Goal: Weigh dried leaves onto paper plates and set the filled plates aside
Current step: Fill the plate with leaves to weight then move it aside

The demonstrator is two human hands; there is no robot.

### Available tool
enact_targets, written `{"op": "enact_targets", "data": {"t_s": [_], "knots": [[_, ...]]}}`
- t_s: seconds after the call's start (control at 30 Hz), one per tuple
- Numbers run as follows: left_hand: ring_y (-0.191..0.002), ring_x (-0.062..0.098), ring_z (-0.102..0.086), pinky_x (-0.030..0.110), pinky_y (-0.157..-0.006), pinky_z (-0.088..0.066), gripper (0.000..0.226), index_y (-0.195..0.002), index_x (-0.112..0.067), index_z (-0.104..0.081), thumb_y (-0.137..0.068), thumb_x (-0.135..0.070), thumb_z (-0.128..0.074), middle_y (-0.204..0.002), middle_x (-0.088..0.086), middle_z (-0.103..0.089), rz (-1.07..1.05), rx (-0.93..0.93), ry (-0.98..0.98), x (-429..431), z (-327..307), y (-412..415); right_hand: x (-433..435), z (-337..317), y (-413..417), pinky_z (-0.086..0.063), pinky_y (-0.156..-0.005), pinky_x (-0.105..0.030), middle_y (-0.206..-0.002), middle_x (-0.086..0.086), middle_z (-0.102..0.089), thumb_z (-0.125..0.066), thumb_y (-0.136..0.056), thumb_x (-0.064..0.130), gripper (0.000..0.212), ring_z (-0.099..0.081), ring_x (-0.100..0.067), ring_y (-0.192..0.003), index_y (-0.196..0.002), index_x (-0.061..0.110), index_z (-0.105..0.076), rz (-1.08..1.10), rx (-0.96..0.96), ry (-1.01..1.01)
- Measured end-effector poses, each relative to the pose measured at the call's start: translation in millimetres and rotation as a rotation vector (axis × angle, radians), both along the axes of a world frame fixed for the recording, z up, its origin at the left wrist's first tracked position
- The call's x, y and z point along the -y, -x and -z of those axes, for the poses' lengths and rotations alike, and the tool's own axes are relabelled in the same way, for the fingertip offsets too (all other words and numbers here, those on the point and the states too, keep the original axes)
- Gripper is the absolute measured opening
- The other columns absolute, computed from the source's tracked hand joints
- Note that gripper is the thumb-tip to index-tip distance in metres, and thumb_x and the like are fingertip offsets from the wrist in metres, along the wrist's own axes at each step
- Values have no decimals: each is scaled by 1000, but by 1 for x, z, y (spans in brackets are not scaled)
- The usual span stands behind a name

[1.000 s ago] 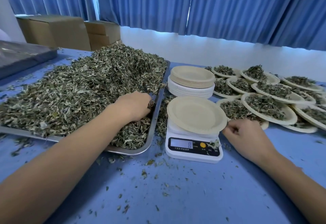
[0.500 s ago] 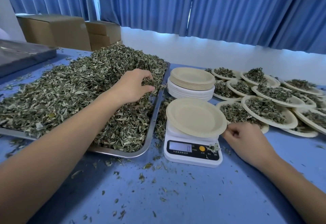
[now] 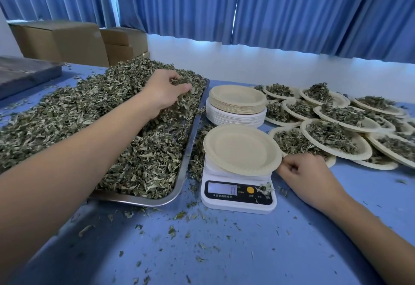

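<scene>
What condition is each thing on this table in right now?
White digital kitchen scale: display lit.
Round beige paper plate on it: empty.
Steel tray: heaped with dried green leaves.
Stacked paper plates: empty.
Plates at right: filled, overlapping.
Left hand: grips leaves.
Right hand: curled at plate's rim.

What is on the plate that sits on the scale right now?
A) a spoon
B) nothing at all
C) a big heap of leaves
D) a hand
B: the plate on the scale is bare, while the left hand grips dried leaves over the tray.
</scene>
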State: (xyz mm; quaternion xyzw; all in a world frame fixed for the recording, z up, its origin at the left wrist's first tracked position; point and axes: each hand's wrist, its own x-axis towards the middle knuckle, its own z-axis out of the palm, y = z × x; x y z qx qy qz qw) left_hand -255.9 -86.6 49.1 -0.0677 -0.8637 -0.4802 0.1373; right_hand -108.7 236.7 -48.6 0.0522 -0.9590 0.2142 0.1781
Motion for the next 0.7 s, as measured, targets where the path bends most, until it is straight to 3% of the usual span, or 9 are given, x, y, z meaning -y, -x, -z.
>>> {"op": "enact_targets", "data": {"t_s": [0.07,0.1,0.17,0.23,0.43,0.57,0.7], "knots": [[-67,2,-54,9,-51,-41,24,-112,-22,-67,-91,-34,-73,-88,-12,-62,76,-17,-25,-16,-6,-6,-1,0,1,-31,-50,-26,-43,4,-32,-64,-92,16,49,-28,-14,-46,-53,10,-36,0,5,11],[-71,3,-58,10,-55,-43,12,-98,-27,-68,-91,-35,-74,-86,-12,-64,129,-25,-10,-26,-9,-12,-2,0,1,-31,-49,-26,-43,4,-32,-64,-92,16,48,-28,-13,-47,-54,9,-37,2,8,15],[-78,9,-67,21,-71,-55,10,-90,-28,-70,-89,-36,-76,-87,-5,-72,270,-40,23,-47,-12,-22,-3,0,2,-30,-48,-26,-44,3,-33,-64,-92,16,46,-28,-13,-47,-55,7,-39,11,13,16],[-78,14,-70,33,-77,-58,14,-91,-22,-72,-88,-36,-76,-86,-1,-75,388,-55,75,-68,-12,-32,-4,-1,2,-29,-48,-26,-44,2,-33,-63,-93,17,45,-29,-13,-47,-55,6,-39,19,16,15],[-93,12,-62,32,-84,-50,21,-107,-17,-68,-94,-34,-69,-101,-6,-68,683,-98,483,-103,16,-58,-3,-4,-1,-30,-51,-33,-49,-12,-45,-61,-94,18,43,-29,-10,-46,-57,3,-44,12,33,32],[-90,18,-61,37,-80,-50,24,-112,-20,-64,-96,-38,-67,-102,-4,-67,709,-173,669,-105,35,-62,-2,-5,-1,-30,-52,-33,-45,-5,-38,-61,-92,16,43,-28,-10,-47,-55,7,-41,15,49,23],[-105,19,-61,44,-90,-51,30,-118,-24,-65,-94,-43,-66,-117,-5,-68,686,-207,716,-102,37,-61,-2,-4,-2,-31,-52,-33,-47,-10,-43,-62,-94,17,44,-30,-10,-46,-56,5,-43,15,50,19]]}}
